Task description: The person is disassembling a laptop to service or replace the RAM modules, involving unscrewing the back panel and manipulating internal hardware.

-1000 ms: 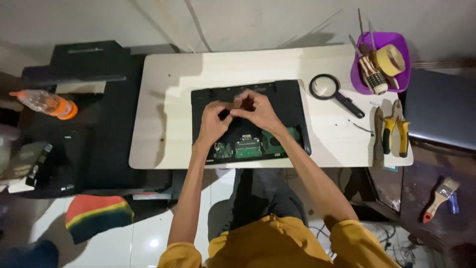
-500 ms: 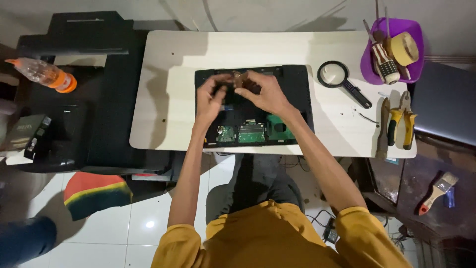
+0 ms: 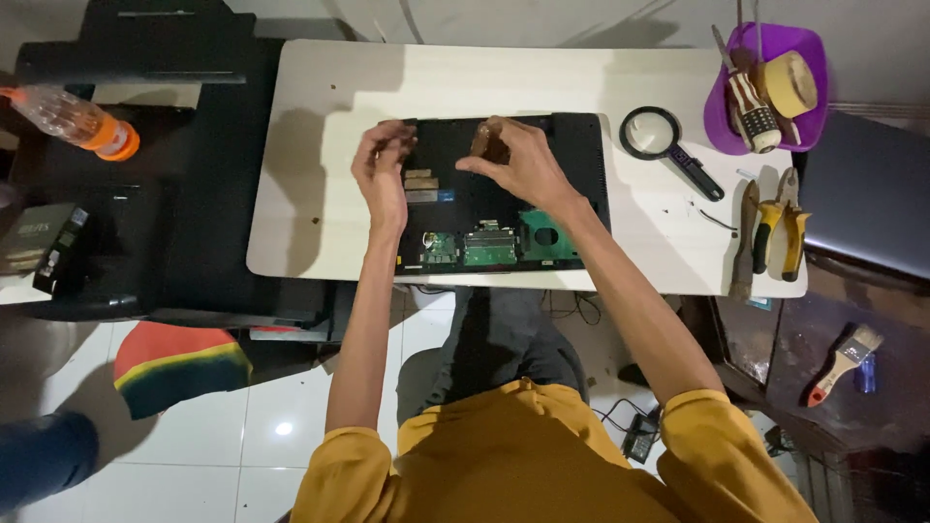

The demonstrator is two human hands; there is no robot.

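Note:
An opened black laptop base lies upside down on the white table, with green circuit boards showing along its near edge. My left hand hovers over the laptop's left far corner, fingers curled. My right hand is over the far middle of the laptop, fingertips pinched on a small brownish part. What exactly that part is I cannot make out.
A magnifying glass lies right of the laptop. A purple bowl holds a tape roll and tools. Yellow-handled pliers lie at the table's right edge. A plastic bottle with an orange cap rests on black equipment at left. A paintbrush lies lower right.
Both hands have moved from the laptop's middle toward its far edge and spread apart. The right hand has lifted a small brownish part. The view has shifted slightly.

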